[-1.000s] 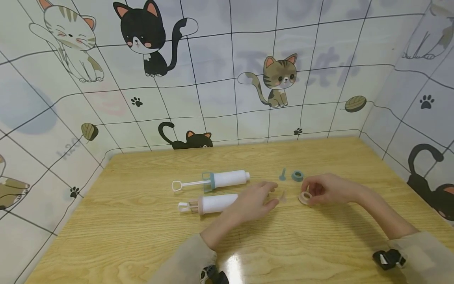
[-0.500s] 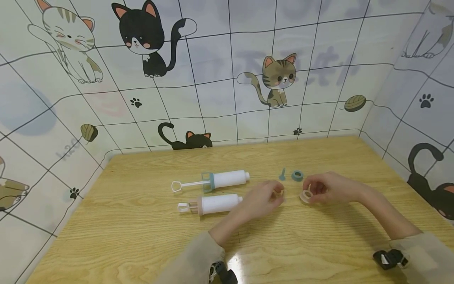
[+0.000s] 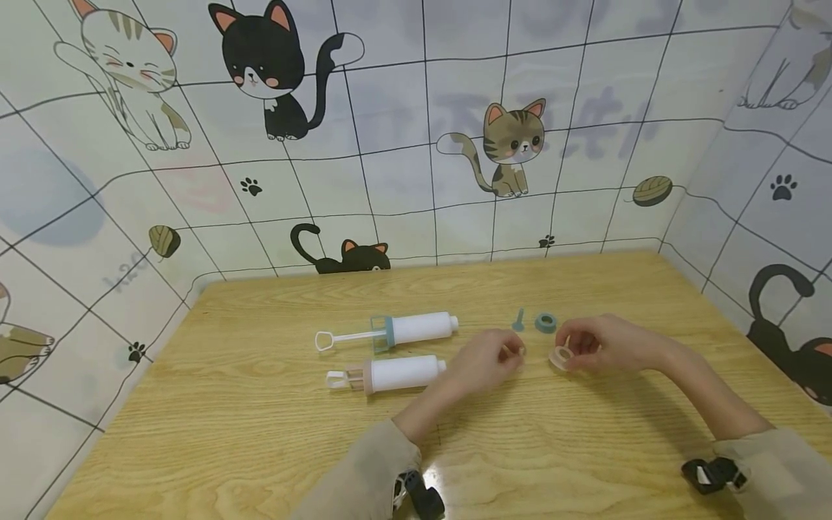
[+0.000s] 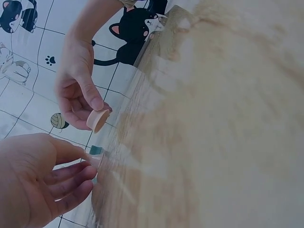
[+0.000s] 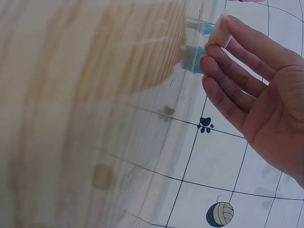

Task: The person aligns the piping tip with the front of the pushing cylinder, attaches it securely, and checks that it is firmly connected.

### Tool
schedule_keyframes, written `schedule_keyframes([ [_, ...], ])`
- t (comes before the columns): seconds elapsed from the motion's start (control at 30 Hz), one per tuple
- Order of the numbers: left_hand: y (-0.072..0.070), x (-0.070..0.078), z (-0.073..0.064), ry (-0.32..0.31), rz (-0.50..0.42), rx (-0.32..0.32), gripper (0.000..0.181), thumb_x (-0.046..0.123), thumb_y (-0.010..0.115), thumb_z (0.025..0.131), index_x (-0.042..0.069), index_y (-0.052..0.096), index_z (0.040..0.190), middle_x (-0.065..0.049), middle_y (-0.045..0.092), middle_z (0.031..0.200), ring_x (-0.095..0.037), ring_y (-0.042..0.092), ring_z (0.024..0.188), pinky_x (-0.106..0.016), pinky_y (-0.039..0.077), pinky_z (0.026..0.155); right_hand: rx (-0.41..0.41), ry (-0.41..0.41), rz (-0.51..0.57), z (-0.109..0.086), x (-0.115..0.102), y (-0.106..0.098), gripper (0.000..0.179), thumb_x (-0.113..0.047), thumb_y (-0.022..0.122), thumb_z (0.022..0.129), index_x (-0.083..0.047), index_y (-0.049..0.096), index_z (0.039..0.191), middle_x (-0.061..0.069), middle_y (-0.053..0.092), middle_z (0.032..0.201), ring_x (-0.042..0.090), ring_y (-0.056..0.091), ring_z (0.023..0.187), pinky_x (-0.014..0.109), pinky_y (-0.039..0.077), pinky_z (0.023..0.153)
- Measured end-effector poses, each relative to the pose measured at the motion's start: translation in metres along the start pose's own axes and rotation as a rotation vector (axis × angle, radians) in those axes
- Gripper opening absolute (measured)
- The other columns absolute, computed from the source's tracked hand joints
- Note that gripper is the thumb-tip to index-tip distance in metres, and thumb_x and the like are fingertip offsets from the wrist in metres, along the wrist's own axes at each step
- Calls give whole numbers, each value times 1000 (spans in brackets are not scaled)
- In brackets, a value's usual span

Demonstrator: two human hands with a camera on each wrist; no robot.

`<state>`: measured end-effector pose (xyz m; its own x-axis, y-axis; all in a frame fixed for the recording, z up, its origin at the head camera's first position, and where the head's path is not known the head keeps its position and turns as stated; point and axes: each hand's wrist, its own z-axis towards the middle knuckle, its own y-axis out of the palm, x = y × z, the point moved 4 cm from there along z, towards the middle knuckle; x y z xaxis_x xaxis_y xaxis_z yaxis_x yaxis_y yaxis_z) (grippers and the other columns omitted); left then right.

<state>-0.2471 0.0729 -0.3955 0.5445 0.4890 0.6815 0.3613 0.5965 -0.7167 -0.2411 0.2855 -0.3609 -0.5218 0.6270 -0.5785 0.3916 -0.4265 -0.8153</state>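
My right hand [image 3: 607, 345] pinches a beige ring [image 3: 559, 357], held tilted at the table; the left wrist view also shows this beige ring [image 4: 98, 120] between thumb and fingers. My left hand [image 3: 486, 361] pinches a small pale beige piece [image 4: 93, 159] at its fingertips, largely hidden by the fingers in the head view. Just beyond the hands lie a teal piece with a thin stem [image 3: 518, 321] and a teal ring [image 3: 546, 323]. To the left of my left hand lies a white plunger tube with a beige collar [image 3: 403, 373].
Behind that tube lies a second white plunger tube, with a teal collar [image 3: 422, 328] and its handle pulled out to the left. The wooden table [image 3: 227, 404] meets cat-printed walls [image 3: 403, 166] at the back and sides.
My left hand has moved slightly right and closed its fingertips on the small beige piece that lay on the table. The right hand with the beige ring has hardly moved.
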Motion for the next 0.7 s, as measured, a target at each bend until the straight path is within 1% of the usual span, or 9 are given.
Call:
schedule_keyframes([
  [0.2,-1,2,-1,2,3,4,5,12,65,99,10,70,99,2,69,98,2,60,79,-13,48,68,10,-15,1,-1,0,-3,22,-20,75,93,-12,66,111,-10,65,87,7,62,81,29,55,73],
  [0.33,-1,4,-2,-5,-13,8,5,13,64,100,10,68,99,2,69,97,2,63,80,-13,49,67,45,-27,-1,-1,-2,-8,22,-20,74,94,-12,66,113,-11,68,88,7,63,82,29,56,74],
  [0.43,-2,6,-3,-9,-44,16,5,14,63,101,9,66,101,1,70,99,0,66,83,-12,50,68,76,-46,-8,-2,-5,-12,22,-19,73,95,-13,66,114,-12,68,89,6,64,83,29,56,74],
  [0.5,-3,7,-4,0,-60,21,6,13,63,101,8,65,102,-1,71,101,-1,67,85,-12,50,69,94,-54,-11,-2,-7,-15,22,-19,73,95,-12,66,114,-12,68,89,6,64,83,29,55,74],
  [0.6,-5,9,-6,31,-77,20,7,12,62,102,6,64,104,-4,71,103,-2,68,87,-12,51,70,117,-38,-23,-2,-11,-17,23,-21,73,95,-14,65,116,-13,68,90,6,64,85,29,55,75],
  [0.7,-6,9,-8,60,-81,17,8,12,60,102,5,63,106,-4,71,103,-1,66,86,-11,50,72,134,-7,-22,-1,-14,-19,25,-24,73,95,-14,65,117,-12,68,91,6,65,86,30,55,77],
])
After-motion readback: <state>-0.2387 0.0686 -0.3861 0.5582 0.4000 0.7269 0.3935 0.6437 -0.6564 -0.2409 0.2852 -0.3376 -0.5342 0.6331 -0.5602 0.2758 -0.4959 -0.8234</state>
